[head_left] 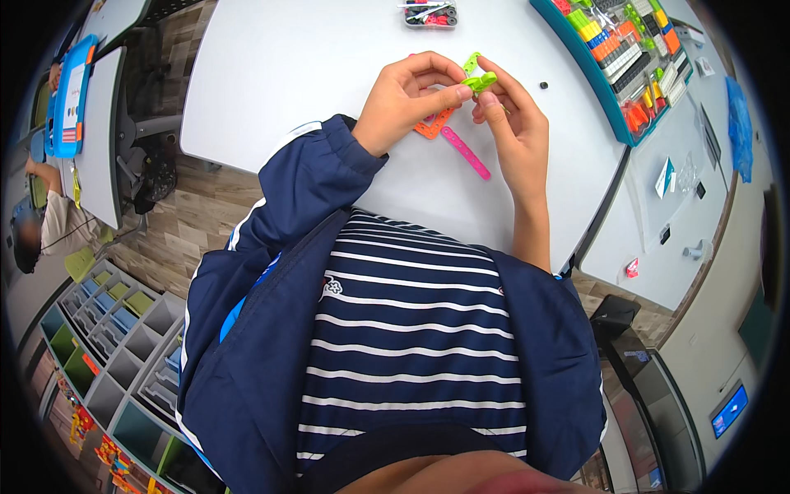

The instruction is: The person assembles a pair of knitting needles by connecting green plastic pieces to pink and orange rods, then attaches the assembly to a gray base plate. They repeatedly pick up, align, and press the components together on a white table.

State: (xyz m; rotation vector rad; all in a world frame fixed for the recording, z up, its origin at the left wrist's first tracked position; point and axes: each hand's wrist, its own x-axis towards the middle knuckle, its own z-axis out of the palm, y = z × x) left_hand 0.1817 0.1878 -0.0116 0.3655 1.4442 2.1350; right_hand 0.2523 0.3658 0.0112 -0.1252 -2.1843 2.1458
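Above the white table [288, 74], my left hand [411, 99] pinches a small lime-green plastic building piece [480, 82] between thumb and fingers. My right hand [517, 132] has its thumb and fingers closed at the other side of that same piece. Beneath the hands lies an orange building piece with holes [429, 128], partly covered by my left hand. A pink strip with holes [467, 154] lies on the table just below. Past the fingertips shows the end of another lime-green strip [471, 62].
A clear box of small parts [429, 15] stands at the far edge. At the far right is a teal tray [586, 74] of coloured building pieces. A small black part [544, 85] lies right of my hands. Another person [58, 206] is at a table on the left.
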